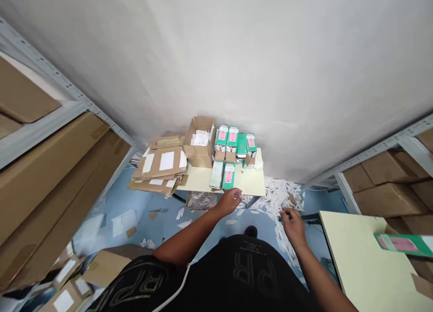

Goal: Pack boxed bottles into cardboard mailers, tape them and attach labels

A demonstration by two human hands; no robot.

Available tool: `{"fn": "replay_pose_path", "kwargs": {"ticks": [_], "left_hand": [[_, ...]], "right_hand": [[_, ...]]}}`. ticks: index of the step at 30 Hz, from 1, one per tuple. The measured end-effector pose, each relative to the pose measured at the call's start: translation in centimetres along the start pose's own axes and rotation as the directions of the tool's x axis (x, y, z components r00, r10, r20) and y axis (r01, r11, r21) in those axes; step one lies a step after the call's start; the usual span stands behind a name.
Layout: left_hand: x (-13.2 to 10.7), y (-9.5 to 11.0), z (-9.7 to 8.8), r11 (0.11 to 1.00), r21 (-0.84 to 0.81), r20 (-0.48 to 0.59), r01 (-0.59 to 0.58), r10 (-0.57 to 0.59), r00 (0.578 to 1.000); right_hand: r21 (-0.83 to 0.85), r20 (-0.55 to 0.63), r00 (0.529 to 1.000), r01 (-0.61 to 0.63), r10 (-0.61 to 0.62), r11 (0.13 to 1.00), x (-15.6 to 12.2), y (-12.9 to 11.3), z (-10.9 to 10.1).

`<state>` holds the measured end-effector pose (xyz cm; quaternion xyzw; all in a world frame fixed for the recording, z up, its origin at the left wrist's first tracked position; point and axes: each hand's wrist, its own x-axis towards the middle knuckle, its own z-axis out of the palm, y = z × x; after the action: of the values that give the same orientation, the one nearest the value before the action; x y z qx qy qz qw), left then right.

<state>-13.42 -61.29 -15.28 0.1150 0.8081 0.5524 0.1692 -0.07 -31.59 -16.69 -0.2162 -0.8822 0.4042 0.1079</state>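
My left hand point(230, 202) hovers at the front edge of the small table, its fingers loosely curled with a gap beside the thumb and nothing visible in it. Closest to it is a green box with a pink panel point(228, 176), with a pale green box point(216, 175) alongside; I see no contact. Behind them, more green-and-pink boxes point(222, 136) stand in a row, some on top of brown cartons. Out to the right, my right hand point(293, 225) hangs above the floor, fingers bent and slightly apart, holding nothing that I can see.
An opened carton point(199, 161) with white paper stands beside stacked flattened cardboard point(160, 163). White paper strips point(280, 195) litter the blue floor. Shelves with cartons point(64, 167) flank both sides. At right, another table point(358, 258) bears a green-and-pink box point(399, 244).
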Motion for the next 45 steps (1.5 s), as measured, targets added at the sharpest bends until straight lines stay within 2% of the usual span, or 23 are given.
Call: {"fn": "replay_pose_path", "kwargs": {"ticks": [4,8,13,15,17,20,22,24,27,29,31,33,36,41,45], "left_hand": [[1.0,-1.0,-2.6,0.998,-0.004,-0.109,0.058,-0.058,0.992],[1.9,-1.9,-5.6,0.988,0.012,-0.236,0.157,-0.149,0.96],[1.9,-2.9,-8.8,0.967,0.012,-0.425,0.254,-0.225,0.877],[1.5,-3.2,-9.8,0.962,0.021,-0.48,0.272,-0.229,0.847],[0.9,-3.5,-11.2,0.956,0.072,-0.507,0.284,-0.21,0.836],[0.1,-4.3,-15.0,0.898,0.301,-0.529,0.321,-0.123,0.84],[-0.1,-5.4,-18.9,0.799,0.493,-0.522,0.345,-0.046,0.852],[0.0,-6.9,-23.7,0.686,0.627,-0.495,0.369,-0.014,0.869],[0.5,-10.0,-30.5,0.561,0.715,-0.455,0.418,-0.081,0.887],[0.8,-12.2,-33.8,0.527,0.753,-0.379,0.394,-0.142,0.914],[1.0,-14.2,-35.8,0.522,0.789,-0.284,0.325,-0.159,0.946],[1.0,-15.6,-36.8,0.526,0.815,-0.204,0.243,-0.131,0.97],[0.5,-16.4,-37.9,0.56,0.818,-0.121,0.133,-0.059,0.991],[-0.3,-14.7,-41.6,0.617,0.786,-0.135,0.039,0.109,0.985],[-1.4,-12.5,-44.7,0.647,0.758,-0.269,0.086,0.19,0.944]], "right_hand": [[0.03,0.122,0.99,0.063,-0.066,0.998,4.3,-2.6,2.8],[0.098,0.263,0.955,0.118,-0.14,0.988,9.6,-5.2,6.6],[0.161,0.459,0.855,0.188,-0.242,0.969,14.6,-8.9,11.3],[0.179,0.515,0.807,0.228,-0.289,0.957,15.8,-10.4,12.8],[0.199,0.556,0.767,0.251,-0.32,0.947,16.4,-11.8,14.0],[0.216,0.597,0.728,0.257,-0.336,0.942,16.5,-13.8,15.8],[0.221,0.617,0.714,0.248,-0.332,0.943,16.0,-15.0,16.9],[0.216,0.627,0.711,0.231,-0.316,0.949,15.4,-16.0,18.1],[0.193,0.619,0.736,0.197,-0.275,0.961,14.0,-17.6,20.0],[0.164,0.61,0.755,0.179,-0.242,0.97,12.9,-18.6,21.3],[0.135,0.601,0.769,0.171,-0.217,0.976,11.7,-19.8,22.7],[0.114,0.58,0.79,0.162,-0.198,0.98,10.5,-20.9,24.0],[0.099,0.554,0.811,0.16,-0.188,0.982,8.8,-22.5,25.7],[0.084,0.566,0.798,0.194,-0.207,0.977,7.5,-24.4,27.6],[0.078,0.571,0.786,0.236,-0.237,0.969,7.0,-25.9,28.4]]}}
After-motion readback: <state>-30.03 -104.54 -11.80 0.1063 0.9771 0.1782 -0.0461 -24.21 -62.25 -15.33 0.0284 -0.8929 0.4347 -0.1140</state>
